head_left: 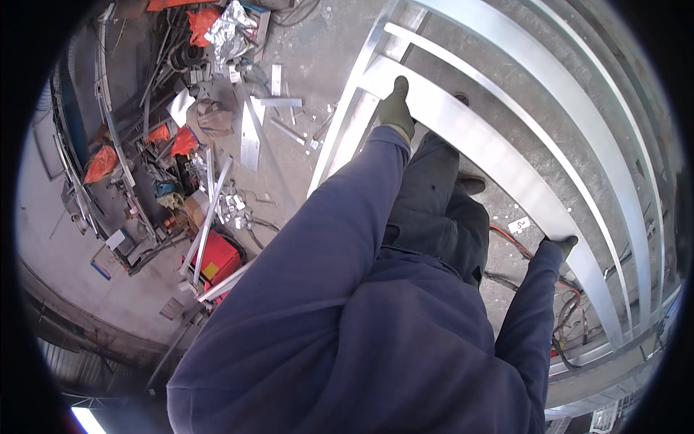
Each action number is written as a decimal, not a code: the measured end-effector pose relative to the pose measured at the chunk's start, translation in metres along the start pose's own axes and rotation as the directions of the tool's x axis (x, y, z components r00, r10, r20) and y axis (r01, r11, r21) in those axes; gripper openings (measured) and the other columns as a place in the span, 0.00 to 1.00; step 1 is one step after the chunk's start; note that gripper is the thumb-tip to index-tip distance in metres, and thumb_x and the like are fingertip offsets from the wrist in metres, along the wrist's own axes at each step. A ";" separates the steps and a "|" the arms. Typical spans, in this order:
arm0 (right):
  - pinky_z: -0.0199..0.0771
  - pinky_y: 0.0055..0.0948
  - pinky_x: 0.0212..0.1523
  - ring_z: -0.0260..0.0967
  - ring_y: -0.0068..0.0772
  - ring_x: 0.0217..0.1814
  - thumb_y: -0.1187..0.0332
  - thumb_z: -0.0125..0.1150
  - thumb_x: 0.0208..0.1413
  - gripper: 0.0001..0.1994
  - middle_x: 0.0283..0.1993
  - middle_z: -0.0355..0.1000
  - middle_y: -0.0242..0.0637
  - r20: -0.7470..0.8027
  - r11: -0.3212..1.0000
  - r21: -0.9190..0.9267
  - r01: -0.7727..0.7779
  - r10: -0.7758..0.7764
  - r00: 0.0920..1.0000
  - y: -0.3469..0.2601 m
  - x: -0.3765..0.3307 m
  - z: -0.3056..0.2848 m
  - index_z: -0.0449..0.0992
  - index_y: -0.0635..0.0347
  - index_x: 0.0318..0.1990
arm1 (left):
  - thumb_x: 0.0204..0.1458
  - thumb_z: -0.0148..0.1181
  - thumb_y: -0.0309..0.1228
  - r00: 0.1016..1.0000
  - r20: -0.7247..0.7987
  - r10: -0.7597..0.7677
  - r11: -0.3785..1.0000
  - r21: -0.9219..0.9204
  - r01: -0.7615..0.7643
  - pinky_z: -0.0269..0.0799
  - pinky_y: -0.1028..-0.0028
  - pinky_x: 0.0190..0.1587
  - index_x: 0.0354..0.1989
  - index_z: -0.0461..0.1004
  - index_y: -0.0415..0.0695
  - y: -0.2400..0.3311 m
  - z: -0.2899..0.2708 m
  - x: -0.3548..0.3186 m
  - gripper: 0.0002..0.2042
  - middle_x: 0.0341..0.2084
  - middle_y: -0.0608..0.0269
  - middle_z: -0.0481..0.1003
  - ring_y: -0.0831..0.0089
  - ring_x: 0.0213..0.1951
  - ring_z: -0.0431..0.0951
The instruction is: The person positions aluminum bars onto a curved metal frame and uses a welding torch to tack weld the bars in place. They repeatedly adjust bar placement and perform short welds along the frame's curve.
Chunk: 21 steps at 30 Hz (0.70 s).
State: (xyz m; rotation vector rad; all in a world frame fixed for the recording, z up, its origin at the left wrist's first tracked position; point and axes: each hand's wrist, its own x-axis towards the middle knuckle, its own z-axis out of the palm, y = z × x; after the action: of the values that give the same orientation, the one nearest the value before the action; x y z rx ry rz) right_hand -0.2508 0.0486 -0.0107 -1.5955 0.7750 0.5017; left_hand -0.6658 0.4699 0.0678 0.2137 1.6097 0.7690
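Note:
A wide silver metal bar (483,139) runs in front of me from upper left to lower right, part of a large metal frame. My left hand (397,110), in an olive green glove, is closed on this bar close to its far-left end. Its thumb lies over the top face and its fingers are hidden underneath. Further down the same bar, my gloved right hand (561,248) grips the near edge, thumb on top, other fingers out of sight. Beyond it lie a thinner metal bar (531,130) and another wide bar (578,94), roughly parallel.
To the left, metal offcuts (249,137) litter the concrete floor (318,43). A red case (219,258) has long metal strips across it. Orange bags (204,26) and cluttered shelving stand farther left. Cables (571,304) and an orange hose (508,239) lie at right near my feet.

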 end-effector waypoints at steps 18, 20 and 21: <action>0.79 0.47 0.69 0.77 0.45 0.69 0.43 0.63 0.72 0.30 0.69 0.80 0.42 -0.081 0.999 -0.010 0.051 -0.052 0.995 -0.019 0.005 -0.004 0.78 0.58 0.69 | 0.67 0.72 0.47 0.949 0.183 0.257 0.966 -0.072 -0.248 0.85 0.65 0.52 0.60 0.80 0.33 0.009 -0.034 0.043 0.28 0.53 0.54 0.85 0.65 0.49 0.87; 0.80 0.46 0.69 0.78 0.45 0.69 0.43 0.63 0.72 0.30 0.69 0.80 0.42 -0.068 0.999 -0.016 0.049 -0.049 0.996 -0.018 0.008 -0.008 0.78 0.58 0.69 | 0.68 0.70 0.45 0.945 0.221 0.240 0.971 -0.038 -0.237 0.84 0.64 0.57 0.63 0.79 0.34 0.011 -0.036 0.040 0.27 0.56 0.55 0.83 0.64 0.53 0.86; 0.80 0.46 0.69 0.78 0.45 0.69 0.43 0.63 0.72 0.30 0.69 0.80 0.42 -0.059 0.999 -0.014 0.049 -0.050 0.997 -0.019 0.011 -0.007 0.79 0.57 0.69 | 0.69 0.69 0.44 0.941 0.251 0.228 0.973 -0.033 -0.228 0.82 0.63 0.60 0.66 0.77 0.34 0.013 -0.038 0.040 0.27 0.59 0.56 0.82 0.64 0.56 0.85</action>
State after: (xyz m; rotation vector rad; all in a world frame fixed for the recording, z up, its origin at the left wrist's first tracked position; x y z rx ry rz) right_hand -0.2299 0.0401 -0.0043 -1.6433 0.7767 0.4259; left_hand -0.7135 0.4880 0.0433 0.4845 1.3544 0.8836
